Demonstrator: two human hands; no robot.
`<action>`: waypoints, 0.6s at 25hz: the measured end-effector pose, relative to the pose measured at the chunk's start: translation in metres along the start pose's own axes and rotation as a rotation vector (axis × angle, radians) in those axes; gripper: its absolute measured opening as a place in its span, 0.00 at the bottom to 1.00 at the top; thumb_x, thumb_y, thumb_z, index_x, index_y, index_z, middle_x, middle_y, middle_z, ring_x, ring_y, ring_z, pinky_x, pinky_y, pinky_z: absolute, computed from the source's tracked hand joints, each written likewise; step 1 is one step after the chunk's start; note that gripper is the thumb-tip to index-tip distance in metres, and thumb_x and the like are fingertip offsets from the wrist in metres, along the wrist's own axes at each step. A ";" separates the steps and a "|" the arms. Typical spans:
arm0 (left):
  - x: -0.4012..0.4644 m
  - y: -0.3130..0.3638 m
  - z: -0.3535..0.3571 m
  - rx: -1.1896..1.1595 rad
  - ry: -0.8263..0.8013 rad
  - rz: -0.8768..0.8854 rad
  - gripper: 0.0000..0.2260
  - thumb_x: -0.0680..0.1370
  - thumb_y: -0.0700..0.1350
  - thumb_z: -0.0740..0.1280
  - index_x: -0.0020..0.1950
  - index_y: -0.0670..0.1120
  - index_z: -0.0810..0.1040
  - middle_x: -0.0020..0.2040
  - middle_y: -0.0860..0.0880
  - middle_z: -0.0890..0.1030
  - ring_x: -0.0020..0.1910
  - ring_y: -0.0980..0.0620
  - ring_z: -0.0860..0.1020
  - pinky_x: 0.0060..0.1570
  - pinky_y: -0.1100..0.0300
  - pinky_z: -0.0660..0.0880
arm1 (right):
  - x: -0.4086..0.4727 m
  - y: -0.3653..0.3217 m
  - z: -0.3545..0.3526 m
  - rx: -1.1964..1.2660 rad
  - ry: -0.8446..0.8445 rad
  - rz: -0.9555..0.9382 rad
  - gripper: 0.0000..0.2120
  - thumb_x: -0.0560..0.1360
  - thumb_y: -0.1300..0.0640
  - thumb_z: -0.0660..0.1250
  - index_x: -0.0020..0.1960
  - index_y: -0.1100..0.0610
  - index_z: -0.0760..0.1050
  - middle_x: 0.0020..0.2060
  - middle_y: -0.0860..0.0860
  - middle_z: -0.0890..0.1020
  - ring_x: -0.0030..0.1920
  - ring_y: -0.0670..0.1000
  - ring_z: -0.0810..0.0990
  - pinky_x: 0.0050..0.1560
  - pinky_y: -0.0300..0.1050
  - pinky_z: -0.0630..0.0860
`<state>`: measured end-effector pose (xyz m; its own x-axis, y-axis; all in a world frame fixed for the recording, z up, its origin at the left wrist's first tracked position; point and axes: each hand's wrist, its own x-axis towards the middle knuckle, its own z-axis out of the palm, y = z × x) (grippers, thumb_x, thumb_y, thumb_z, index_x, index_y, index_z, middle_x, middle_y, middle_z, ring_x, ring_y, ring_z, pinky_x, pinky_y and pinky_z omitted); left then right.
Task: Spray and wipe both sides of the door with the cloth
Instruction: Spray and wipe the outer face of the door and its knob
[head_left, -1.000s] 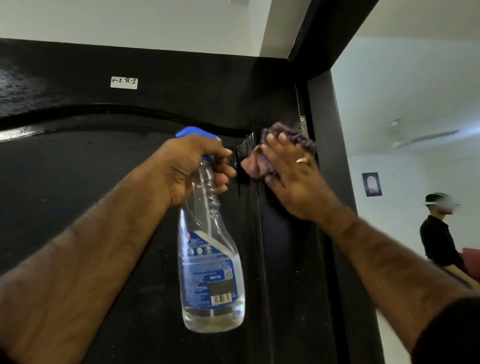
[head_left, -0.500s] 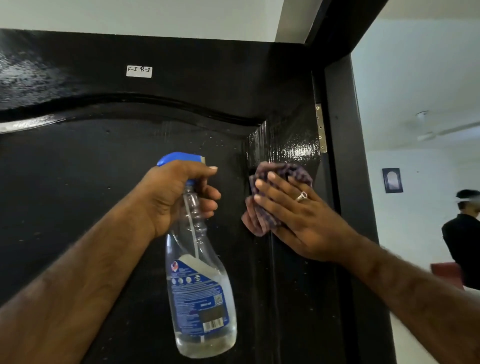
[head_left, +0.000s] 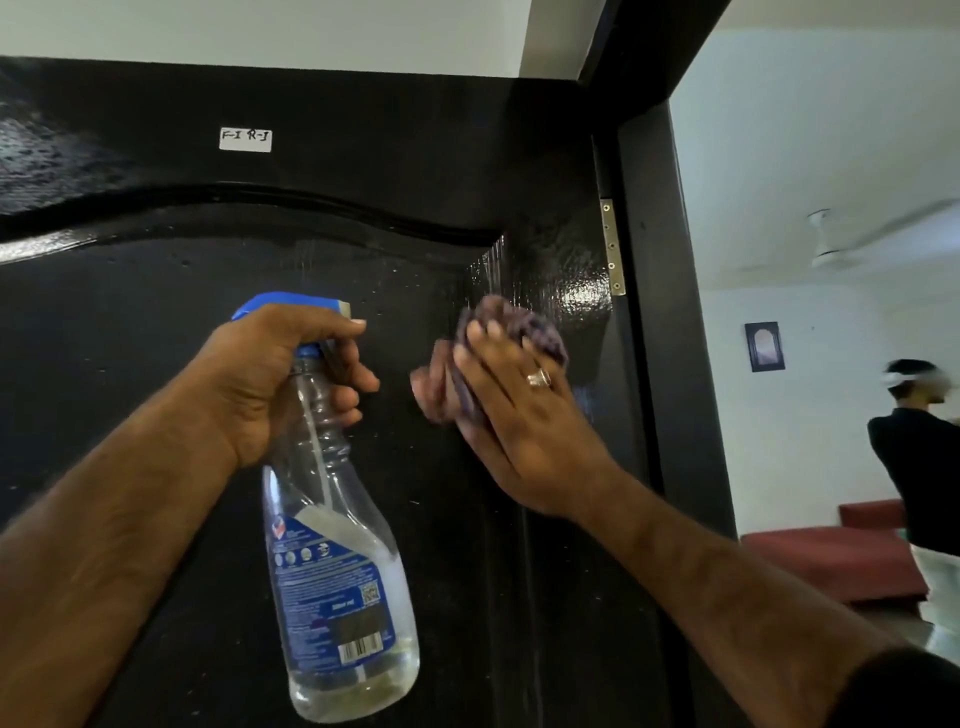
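The door (head_left: 156, 415) is glossy black with a raised curved moulding, and it fills the left and middle of the view; its lower part is cut off by the frame edge. The cloth (head_left: 524, 325), purple and crumpled, lies against the door's right panel just below a wet, shiny patch. The right hand (head_left: 514, 415) presses it flat there with fingers nearly straight and close together — a ring sits on one finger, and much of the cloth is hidden beneath the palm. The left hand (head_left: 280, 379) curls round the neck of the spray bottle (head_left: 337, 571), forefinger along the blue head, the trigger hidden behind the fingers. The bottle is clear plastic with a blue label, a little liquid at the bottom. A small white sticker (head_left: 245, 140) sits high on the door — its writing is hard to read. A brass hinge (head_left: 612, 247) shows at the door's right edge. Through the doorway stands a blurred person (head_left: 919, 467) beside a red sofa (head_left: 831, 561).
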<state>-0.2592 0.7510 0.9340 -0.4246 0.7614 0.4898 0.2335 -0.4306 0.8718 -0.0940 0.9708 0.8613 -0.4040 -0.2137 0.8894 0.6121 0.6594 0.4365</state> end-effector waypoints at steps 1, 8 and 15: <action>-0.001 0.001 -0.003 -0.001 -0.002 -0.002 0.07 0.76 0.46 0.73 0.42 0.44 0.81 0.38 0.42 0.85 0.27 0.51 0.79 0.30 0.57 0.81 | -0.022 0.010 -0.006 -0.024 -0.047 -0.109 0.31 0.87 0.45 0.61 0.86 0.58 0.60 0.86 0.55 0.57 0.87 0.55 0.51 0.84 0.64 0.55; 0.011 0.003 0.002 -0.005 -0.011 0.003 0.06 0.76 0.45 0.73 0.44 0.44 0.81 0.39 0.42 0.85 0.27 0.51 0.79 0.31 0.56 0.82 | 0.078 0.070 -0.012 -0.056 0.147 0.517 0.35 0.86 0.40 0.52 0.87 0.57 0.55 0.87 0.57 0.54 0.87 0.57 0.48 0.85 0.64 0.49; 0.010 -0.005 0.007 -0.039 -0.010 -0.027 0.05 0.76 0.44 0.74 0.43 0.43 0.81 0.39 0.42 0.85 0.28 0.51 0.79 0.33 0.55 0.82 | -0.036 -0.011 -0.005 -0.002 -0.073 0.033 0.30 0.87 0.44 0.60 0.86 0.55 0.60 0.87 0.52 0.57 0.87 0.53 0.48 0.84 0.64 0.52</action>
<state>-0.2590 0.7644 0.9344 -0.4214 0.7777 0.4665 0.1879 -0.4284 0.8839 -0.0828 0.9680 0.8247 -0.4317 -0.1385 0.8913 0.6276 0.6636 0.4071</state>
